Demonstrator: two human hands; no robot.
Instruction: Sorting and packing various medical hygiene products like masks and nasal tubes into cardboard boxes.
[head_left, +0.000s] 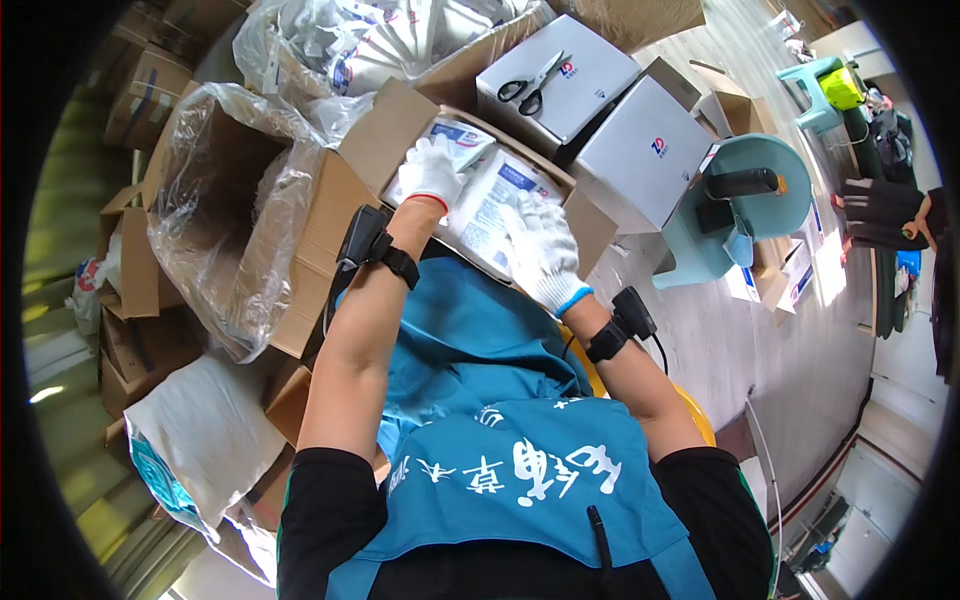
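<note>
White packets (484, 204) lie in the cardboard box (386, 130) at twelve o'clock; its flaps aren't yet folded down. The left hand (431, 172), at the box's ten o'clock, has hidden fingertips, its grip unclear; the right hand (545, 245), at four, stretches its fingers, apparently gripping nothing. Deeper contents are hidden.

- Partly covered by left hand (432, 172) and right hand (543, 245): white packets (492, 200) inside a cardboard box (390, 125).
- Lost in shadow: bottom of a plastic-lined carton (235, 165).
- Cropped at right edge: a bystander (872, 205).
- Too small to identify: greenish item (909, 234) held there.
</note>
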